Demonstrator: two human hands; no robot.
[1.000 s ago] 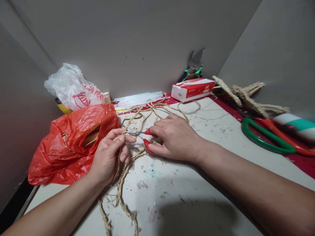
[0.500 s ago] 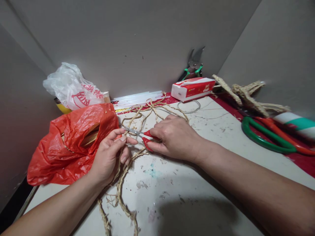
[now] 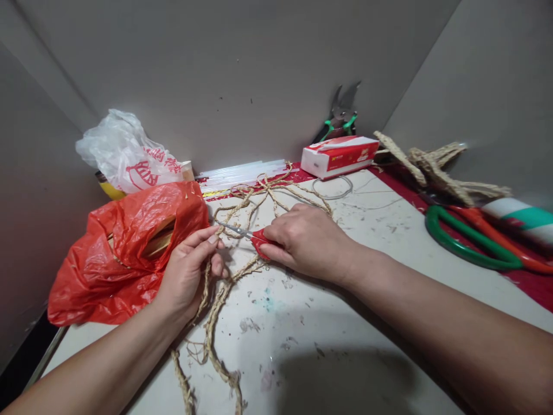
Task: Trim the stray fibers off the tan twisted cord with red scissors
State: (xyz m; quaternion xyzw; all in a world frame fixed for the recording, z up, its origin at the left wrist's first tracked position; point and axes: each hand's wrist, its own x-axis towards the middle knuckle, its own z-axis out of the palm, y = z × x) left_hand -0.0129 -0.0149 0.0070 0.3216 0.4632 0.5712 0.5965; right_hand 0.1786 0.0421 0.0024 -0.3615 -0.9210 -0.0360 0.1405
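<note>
My right hand (image 3: 298,239) is wrapped round the red handles of small scissors (image 3: 244,231), whose blades point left and look closed. The blade tips lie just beside the fingertips of my left hand (image 3: 192,262). My left fingers are pinched together on a braided straw rope (image 3: 206,288), part of which hangs below the palm. More of the braided rope (image 3: 211,331) runs down the table toward the front edge, and loops of it (image 3: 268,187) spread out behind my hands.
A red plastic bag (image 3: 108,276) and a white bag (image 3: 129,155) lie left. Clear sticks (image 3: 246,173), a tissue pack (image 3: 339,157) and pruning shears (image 3: 341,115) are at the back. Straw braids (image 3: 436,164) and a green-and-orange-handled tool (image 3: 470,245) lie right on the white table (image 3: 345,346).
The scissors' handles and blades have come together. My left fingers have drawn in and moved slightly left, the formerly outstretched finger now curled.
</note>
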